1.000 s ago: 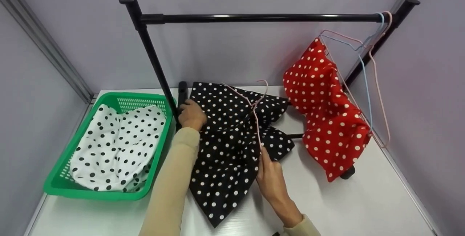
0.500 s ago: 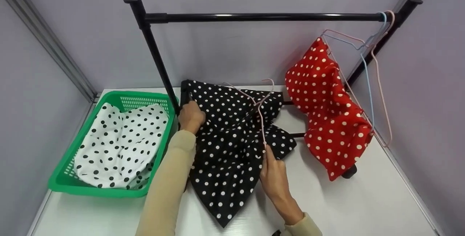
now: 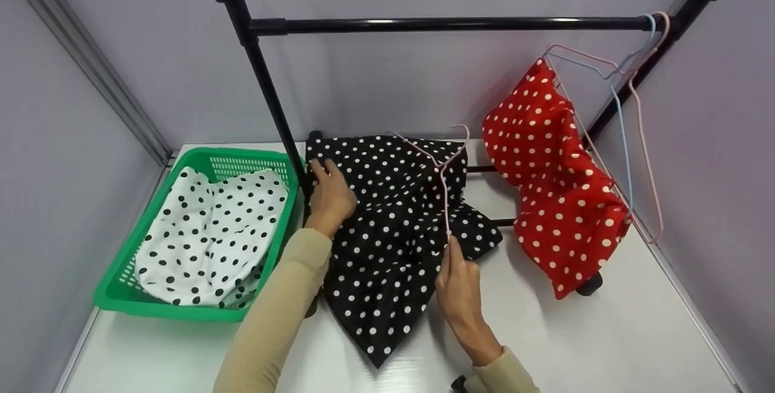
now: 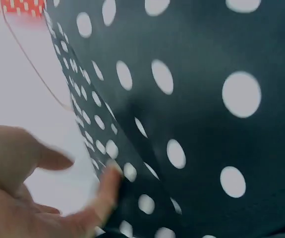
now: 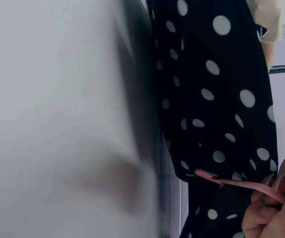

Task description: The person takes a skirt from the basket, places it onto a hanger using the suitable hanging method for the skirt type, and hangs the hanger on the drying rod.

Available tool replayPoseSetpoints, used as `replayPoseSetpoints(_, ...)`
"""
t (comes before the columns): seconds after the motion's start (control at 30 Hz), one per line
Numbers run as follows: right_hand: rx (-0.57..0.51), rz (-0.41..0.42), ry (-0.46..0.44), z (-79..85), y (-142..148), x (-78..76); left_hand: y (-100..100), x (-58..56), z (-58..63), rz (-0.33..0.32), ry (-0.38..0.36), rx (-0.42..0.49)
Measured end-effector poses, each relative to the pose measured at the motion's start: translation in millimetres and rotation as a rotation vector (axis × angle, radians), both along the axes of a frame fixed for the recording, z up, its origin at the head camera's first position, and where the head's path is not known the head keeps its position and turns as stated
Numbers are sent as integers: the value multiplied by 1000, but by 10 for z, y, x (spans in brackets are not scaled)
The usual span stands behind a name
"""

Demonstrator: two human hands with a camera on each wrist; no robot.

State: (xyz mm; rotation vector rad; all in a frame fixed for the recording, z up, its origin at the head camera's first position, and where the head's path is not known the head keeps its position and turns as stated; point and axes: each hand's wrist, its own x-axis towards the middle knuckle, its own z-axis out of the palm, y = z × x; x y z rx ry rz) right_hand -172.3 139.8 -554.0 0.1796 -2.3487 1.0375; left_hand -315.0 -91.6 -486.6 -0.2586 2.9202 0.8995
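Left hand (image 3: 332,196): fingers had loosened from a bunched grip and now stood parted, pinching nothing, over the upper left edge of the black spotted cloth (image 3: 378,235). Right hand (image 3: 461,290) unchanged, fingers clenched on the pink hanger (image 3: 446,199), its hook well beyond them. Cloth lay between both hands, over the counter (image 3: 563,344); its left edge seemed freed, the hanger alone held steady.
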Motion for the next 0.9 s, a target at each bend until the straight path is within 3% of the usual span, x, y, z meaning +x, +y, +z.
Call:
replayPoseSetpoints(0.1, -1, 18, -39, 42, -2, 12, 242, 391, 138, -216, -40, -63)
replayPoseSetpoints(0.23, 6, 77, -120, 147, 37, 21, 571, 1069, 227, -500, -170, -159)
replayPoseSetpoints(0.3, -7, 115, -165, 203, 66, 7, 714, 1352, 160, -565, -194, -228)
replayPoseSetpoints(0.4, -28, 160, -202, 262, 115, -30, 845, 1594, -44, -585, -84, -340)
replayPoseSetpoints(0.47, -36, 178, -206, 277, 147, -54, 853, 1648, -173, -577, 26, -385)
replayPoseSetpoints(0.53, -39, 186, -206, 285, 187, -77, 797, 1633, -254, -582, 132, -417)
replayPoseSetpoints(0.7, -57, 176, -232, 312, 278, -123, 553, 1510, -243, -629, 331, -435)
replayPoseSetpoints(0.8, -43, 159, -242, 330, 306, -133, 440, 1487, -184, -657, 399, -436)
replayPoseSetpoints(0.9, 4, 139, -232, 335, 311, -123, 390, 1504, -149, -703, 395, -469)
